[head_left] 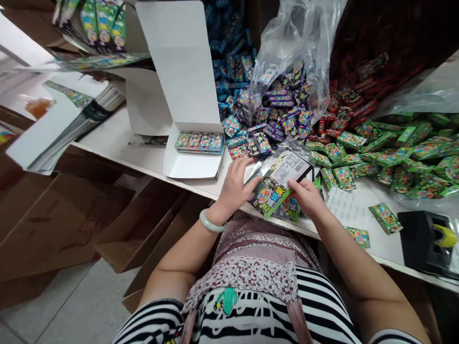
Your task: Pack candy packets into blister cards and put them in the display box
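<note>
A printed plastic packet (274, 191) with bright lettering, a clear strip and a white barcode label lies tilted in front of me at the table's edge. My left hand (234, 184) has its thumb on the packet's left side, with the fingers curled at its far edge. On the other side, my right hand (307, 197) pinches the packet near the label between thumb and fingers. Another similar packet (289, 210) shows partly beneath it. Left of my hands stands an open white box (191, 165), holding a row of small colourful packs (200, 142).
Purple packs (283, 107) spill from a clear bag (299, 33), between blue packs (229, 71) and red packs (349, 102). Green packs (398, 153) heap at the right, near a label sheet (346, 208) and a black tape dispenser (418, 246). Flat cartons (93, 114) stack at the left.
</note>
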Tool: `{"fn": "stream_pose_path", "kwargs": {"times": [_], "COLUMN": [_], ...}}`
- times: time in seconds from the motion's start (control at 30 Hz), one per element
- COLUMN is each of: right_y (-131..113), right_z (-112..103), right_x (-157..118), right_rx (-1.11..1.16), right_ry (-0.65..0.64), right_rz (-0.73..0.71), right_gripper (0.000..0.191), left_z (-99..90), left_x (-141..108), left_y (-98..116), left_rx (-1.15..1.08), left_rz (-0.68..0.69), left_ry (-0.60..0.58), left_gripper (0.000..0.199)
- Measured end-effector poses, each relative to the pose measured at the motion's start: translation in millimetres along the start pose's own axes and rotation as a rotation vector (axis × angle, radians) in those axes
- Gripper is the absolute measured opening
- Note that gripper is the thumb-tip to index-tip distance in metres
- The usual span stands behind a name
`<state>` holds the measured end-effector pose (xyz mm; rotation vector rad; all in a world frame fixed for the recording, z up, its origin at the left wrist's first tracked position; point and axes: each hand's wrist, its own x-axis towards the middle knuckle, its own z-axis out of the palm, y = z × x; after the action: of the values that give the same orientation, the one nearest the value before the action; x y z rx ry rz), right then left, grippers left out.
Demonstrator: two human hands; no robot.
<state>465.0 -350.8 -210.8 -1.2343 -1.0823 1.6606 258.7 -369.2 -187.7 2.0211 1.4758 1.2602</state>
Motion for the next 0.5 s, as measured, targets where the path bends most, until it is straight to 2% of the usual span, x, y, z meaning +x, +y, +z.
{"fn": "stream_pose_path", "kwargs": {"times": [0.07,0.1,0.17,0.23,0.27,0.3,0.33,0.4,0.5], "right_y": [5,6,4,-3,-7,-12,-16,-22,-25], "right_z": [-7,-11,-20,-31,-35,-39,-40,-39,-29], "right_x": [-2,-4,-8,-12,-14,-14,-14,-12,-5], "right_rx": [-0.086,-0.144,-0.274,-0.422,-0.512,-0.614,-0.714,-0.850,-0.786], "right_ry": [-0.063,-0.061,0.074,0.300,0.363,0.368,0.322,0.188,0.129], "right_rz": [-0.027,-0.089,-0.337,-0.647,-0.764,-0.835,-0.857,-0.793,-0.606], "right_gripper": [0.049,0.046,0.040,0.034,0.032,0.030,0.029,0.029,0.027], "left_z": [3.9,6.3,9.4,8.3,6.5,4.6,2.7,0.2,-2.6], "left_x": [1,1,-1,-2,-3,-3,-3,-2,-2], "left_y": [-15,-19,-21,-16,-12,-7,-2,7,14], "left_rx": [-0.205,-0.293,-0.373,-0.346,-0.315,-0.280,-0.241,-0.152,0.004], "left_rz": [-0.196,-0.277,-0.376,-0.378,-0.346,-0.300,-0.247,-0.144,-0.051], "left_ry": [-0.163,-0.224,-0.249,-0.257,-0.291,-0.341,-0.390,-0.445,-0.420], "left_gripper": [0.035,0.031,0.027,0.024,0.022,0.020,0.018,0.017,0.018]}}
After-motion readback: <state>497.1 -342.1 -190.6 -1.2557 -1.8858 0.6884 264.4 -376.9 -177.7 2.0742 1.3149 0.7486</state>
